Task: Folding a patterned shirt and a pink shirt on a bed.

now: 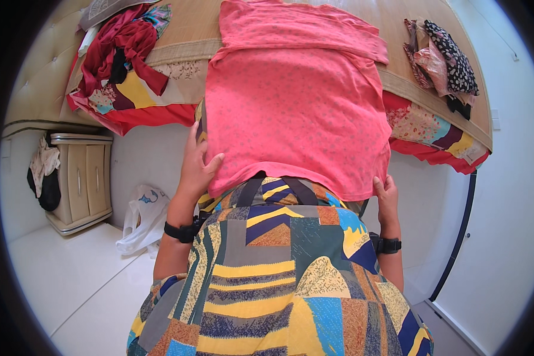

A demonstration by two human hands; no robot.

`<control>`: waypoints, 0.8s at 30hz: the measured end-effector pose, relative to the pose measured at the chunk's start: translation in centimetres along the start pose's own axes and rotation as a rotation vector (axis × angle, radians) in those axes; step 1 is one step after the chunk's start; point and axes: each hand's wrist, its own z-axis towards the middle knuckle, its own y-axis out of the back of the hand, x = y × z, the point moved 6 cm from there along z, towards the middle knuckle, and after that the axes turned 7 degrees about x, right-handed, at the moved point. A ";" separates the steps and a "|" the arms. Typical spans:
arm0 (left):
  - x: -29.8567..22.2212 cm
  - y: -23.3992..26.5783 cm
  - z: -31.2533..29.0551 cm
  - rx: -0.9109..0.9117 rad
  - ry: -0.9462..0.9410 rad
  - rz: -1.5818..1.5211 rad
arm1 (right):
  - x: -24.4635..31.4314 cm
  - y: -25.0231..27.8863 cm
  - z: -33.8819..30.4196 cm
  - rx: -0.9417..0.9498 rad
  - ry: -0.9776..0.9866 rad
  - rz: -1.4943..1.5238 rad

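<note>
A pink, faintly patterned shirt (pixel 296 113) lies spread over the bed's near edge and my lap, its upper part folded across in a band at the far side. My left hand (pixel 197 166) rests at the shirt's left edge, with thumb and fingers apart and the thumb touching the cloth. At the lower right corner, my right hand (pixel 387 197) has the hem between thumb and fingers. Part of the right fingers is hidden by the hand itself. Below the hem shows my multicoloured patchwork-print garment (pixel 249 296).
Dark red clothes (pixel 127 50) are heaped on the bed's left. Folded clothes, including a black-and-white print piece (pixel 451 56), lie at the right on the woven mat (pixel 190 29). A beige bedside cabinet (pixel 83 178) and a white plastic bag (pixel 142 219) stand at left.
</note>
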 end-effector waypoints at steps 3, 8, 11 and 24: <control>-1.4 1.2 -0.5 -0.145 -0.044 -0.041 | 0.5 -0.1 -0.2 0.030 0.017 0.002; -0.4 1.9 -0.6 -0.209 0.074 -0.875 | 3.2 0.5 -0.2 0.093 0.018 0.108; -1.2 0.7 -0.8 -0.076 0.165 -1.107 | 7.7 -0.9 -1.4 0.241 0.131 0.413; 0.7 -0.1 -4.0 0.367 0.331 -0.982 | 9.2 -0.8 -1.3 0.312 0.286 0.695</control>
